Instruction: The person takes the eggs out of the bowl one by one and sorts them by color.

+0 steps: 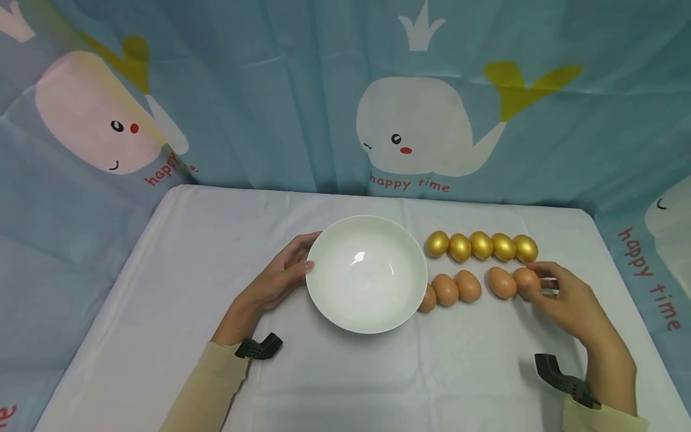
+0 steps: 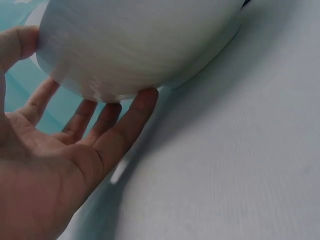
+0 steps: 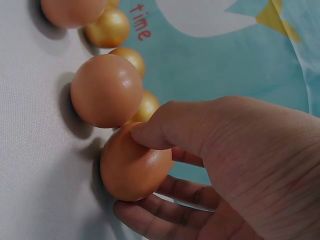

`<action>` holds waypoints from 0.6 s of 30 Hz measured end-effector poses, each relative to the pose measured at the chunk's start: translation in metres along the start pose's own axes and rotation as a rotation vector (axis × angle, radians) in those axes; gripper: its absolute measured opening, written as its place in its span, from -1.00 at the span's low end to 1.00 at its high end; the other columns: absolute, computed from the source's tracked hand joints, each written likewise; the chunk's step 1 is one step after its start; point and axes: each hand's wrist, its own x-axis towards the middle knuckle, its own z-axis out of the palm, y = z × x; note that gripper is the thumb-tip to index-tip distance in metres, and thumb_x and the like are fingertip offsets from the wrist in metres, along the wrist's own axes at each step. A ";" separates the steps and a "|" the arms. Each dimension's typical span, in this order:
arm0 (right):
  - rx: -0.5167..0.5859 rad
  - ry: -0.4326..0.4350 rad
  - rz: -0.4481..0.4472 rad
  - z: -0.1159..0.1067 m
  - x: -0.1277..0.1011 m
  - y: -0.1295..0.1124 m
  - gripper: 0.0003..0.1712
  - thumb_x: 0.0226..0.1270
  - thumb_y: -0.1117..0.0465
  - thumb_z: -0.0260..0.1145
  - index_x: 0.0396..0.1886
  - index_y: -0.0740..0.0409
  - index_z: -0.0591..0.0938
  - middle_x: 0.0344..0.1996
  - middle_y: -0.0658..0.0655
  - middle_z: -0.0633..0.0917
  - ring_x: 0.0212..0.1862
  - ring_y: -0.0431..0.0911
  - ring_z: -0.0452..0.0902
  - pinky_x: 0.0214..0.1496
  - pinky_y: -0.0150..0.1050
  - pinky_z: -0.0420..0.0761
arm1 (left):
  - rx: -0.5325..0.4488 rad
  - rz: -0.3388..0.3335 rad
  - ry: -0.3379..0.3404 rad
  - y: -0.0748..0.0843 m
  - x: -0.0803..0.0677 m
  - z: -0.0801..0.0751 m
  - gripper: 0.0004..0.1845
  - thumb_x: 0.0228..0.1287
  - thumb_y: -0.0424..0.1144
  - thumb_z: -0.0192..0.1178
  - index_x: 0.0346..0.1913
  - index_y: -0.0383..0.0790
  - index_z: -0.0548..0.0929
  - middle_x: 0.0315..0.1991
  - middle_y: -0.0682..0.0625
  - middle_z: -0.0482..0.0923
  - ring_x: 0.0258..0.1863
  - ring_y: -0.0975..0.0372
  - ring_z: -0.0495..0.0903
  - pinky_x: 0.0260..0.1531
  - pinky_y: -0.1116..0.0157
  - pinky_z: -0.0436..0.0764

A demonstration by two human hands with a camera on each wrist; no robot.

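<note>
A white bowl (image 1: pixel 367 300) stands on the table with no contents in it. My left hand (image 1: pixel 281 273) grips its left side, thumb at the rim; in the left wrist view the fingertips sit against the underside of the bowl (image 2: pixel 140 45). At the right end of a row of brown eggs, my right hand (image 1: pixel 569 306) pinches the last brown egg (image 1: pixel 525 280) between thumb and fingers. The right wrist view has this egg (image 3: pixel 130 172) close to the cloth, touching or nearly touching the neighbouring brown egg (image 3: pixel 106 91).
Several gold eggs (image 1: pixel 481 245) line up behind the brown ones. Three brown eggs (image 1: pixel 445 290) lie nearer the bowl, the leftmost partly hidden by its rim. A white cloth (image 1: pixel 345 384) covers the table. Behind hangs a blue whale-print curtain (image 1: pixel 302 108).
</note>
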 end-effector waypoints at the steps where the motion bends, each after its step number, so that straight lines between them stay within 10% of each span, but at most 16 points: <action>1: 0.001 -0.003 0.002 0.000 0.000 0.000 -0.12 0.51 -0.22 0.34 0.47 0.37 0.39 0.35 0.56 0.51 0.23 0.49 0.54 0.02 0.33 0.68 | 0.001 -0.002 0.005 0.001 0.000 0.001 -0.34 0.57 -0.36 0.05 0.64 -0.13 0.17 0.54 -0.04 0.30 0.29 0.20 0.59 0.14 0.23 0.74; 18: 0.001 0.004 -0.010 0.001 -0.002 -0.002 -0.15 0.54 -0.20 0.32 0.47 0.37 0.40 0.34 0.57 0.51 0.23 0.50 0.54 0.06 0.41 0.65 | 0.002 0.005 0.055 0.007 -0.002 0.002 -0.35 0.50 -0.43 0.08 0.60 -0.19 0.27 0.47 -0.02 0.41 0.24 0.21 0.63 0.11 0.26 0.75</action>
